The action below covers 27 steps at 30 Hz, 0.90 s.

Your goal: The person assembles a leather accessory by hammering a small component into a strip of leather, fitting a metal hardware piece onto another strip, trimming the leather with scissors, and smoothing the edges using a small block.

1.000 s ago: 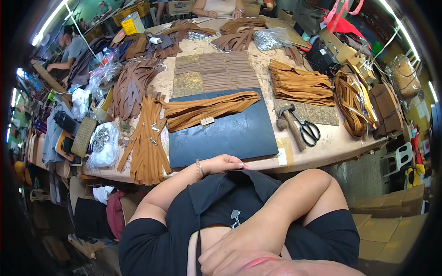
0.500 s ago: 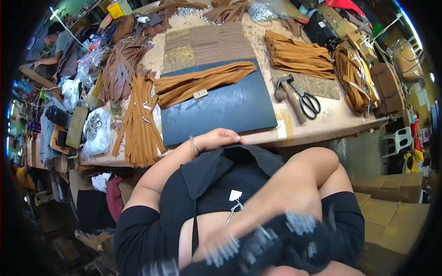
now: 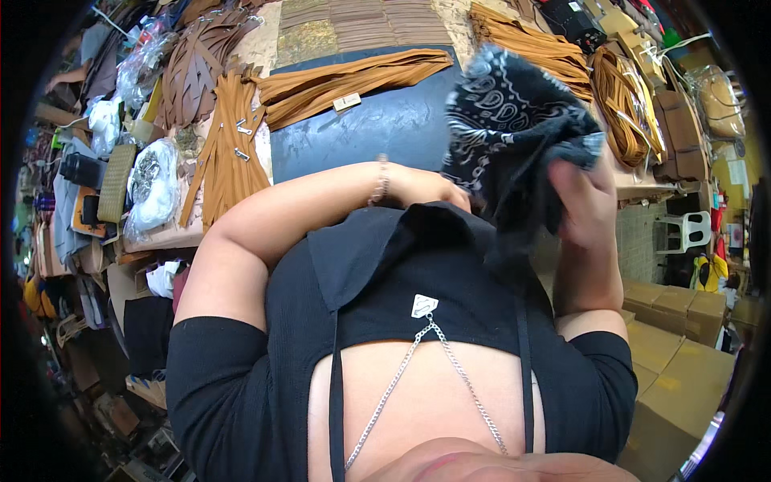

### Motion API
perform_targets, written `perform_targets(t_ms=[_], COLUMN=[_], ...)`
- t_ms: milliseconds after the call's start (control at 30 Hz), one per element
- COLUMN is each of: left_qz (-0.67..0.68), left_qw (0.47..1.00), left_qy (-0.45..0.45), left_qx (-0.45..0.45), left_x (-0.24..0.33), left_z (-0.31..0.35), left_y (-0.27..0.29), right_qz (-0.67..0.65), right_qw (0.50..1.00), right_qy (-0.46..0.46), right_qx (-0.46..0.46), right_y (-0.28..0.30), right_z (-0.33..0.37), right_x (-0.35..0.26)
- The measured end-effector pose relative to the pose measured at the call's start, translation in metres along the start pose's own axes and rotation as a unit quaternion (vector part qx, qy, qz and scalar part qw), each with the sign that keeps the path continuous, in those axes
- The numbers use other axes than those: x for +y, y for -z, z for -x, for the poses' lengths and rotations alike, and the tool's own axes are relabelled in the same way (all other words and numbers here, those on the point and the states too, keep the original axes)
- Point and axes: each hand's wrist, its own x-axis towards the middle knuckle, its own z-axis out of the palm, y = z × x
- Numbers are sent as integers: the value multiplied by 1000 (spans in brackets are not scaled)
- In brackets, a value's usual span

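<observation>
In my raised right hand (image 3: 585, 197) hangs a bunched black bandana (image 3: 510, 120) with a white paisley pattern, over the right end of the dark board. The fingers wrap round its lower right part and are somewhat blurred. My left hand (image 3: 430, 188) rests close to my body at the board's near edge. Its fingers curl in, and the fingertips are partly hidden, so I cannot make out what they hold. On the dark board (image 3: 353, 153) lies a bundle of tan zippers (image 3: 353, 76) with a small tan block (image 3: 347, 102) beside it.
More tan zippers (image 3: 229, 153) with metal pulls hang over the table edge at left. Brown straps (image 3: 201, 68) and a plastic bag (image 3: 152, 185) lie beyond. At right are a zipper bundle (image 3: 534, 48), coiled tan zippers (image 3: 622, 108), cardboard boxes (image 3: 683, 377) and a white stool (image 3: 687, 231).
My right hand has swung the bandana from near my chest up and forward over the board's right side, covering the hammer and scissors. The view has tilted toward my body.
</observation>
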Motion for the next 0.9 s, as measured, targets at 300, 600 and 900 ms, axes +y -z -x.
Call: perform_targets(t_ms=[300,600,900], left_qz=[-402,-420,-398], left_qw=[870,906,914], left_qy=[279,23,66], left_qx=[-54,40,54], left_x=[53,32,32], left_z=[-56,-48,-55], left_y=[-4,-2,-3], right_qz=[280,166,669], right_qw=[937,868,581], right_qy=[-184,-456,-324], right_qx=[-105,-101,-332], right_y=[51,58,10], right_z=[74,110,61], right_x=[34,26,11])
